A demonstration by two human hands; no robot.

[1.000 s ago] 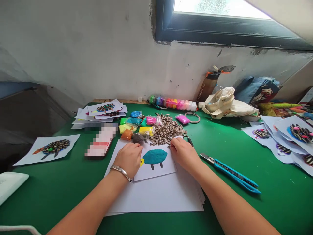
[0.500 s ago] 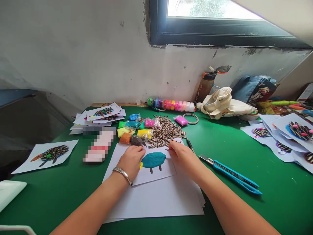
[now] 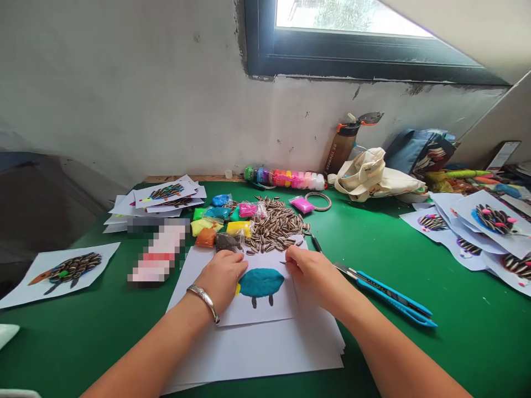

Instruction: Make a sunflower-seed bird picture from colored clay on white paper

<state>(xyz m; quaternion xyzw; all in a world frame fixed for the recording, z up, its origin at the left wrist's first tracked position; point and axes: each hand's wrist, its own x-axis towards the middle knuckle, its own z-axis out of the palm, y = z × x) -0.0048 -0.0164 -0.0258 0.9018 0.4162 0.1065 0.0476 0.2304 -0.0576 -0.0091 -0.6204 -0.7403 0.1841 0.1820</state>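
Note:
A blue-green oval of clay (image 3: 262,282) with two dark legs and a bit of yellow clay (image 3: 238,289) at its left end lies on a small white paper (image 3: 265,313). My left hand (image 3: 222,279), wearing a silver bangle, rests on the paper's left side with its fingers laid down beside the yellow clay. At the oval's right end, my right hand (image 3: 309,273) pinches a sunflower seed (image 3: 282,262) between thumb and fingers. A heap of striped sunflower seeds (image 3: 276,224) is spread just beyond both hands.
Larger white sheets (image 3: 257,354) lie underneath. Bagged coloured clay, such as an orange pack (image 3: 205,238), sits beside the seeds. A blue utility knife (image 3: 394,298) is at right. Seed-covered pictures (image 3: 74,268) lie left and right; a bottle (image 3: 342,146) and cloth bag (image 3: 373,177) stand behind.
The view has shifted slightly, so the table things sit further left. My right hand keeps its pinch near the clay's right end, and the seed shows more clearly; my left hand stays on the paper.

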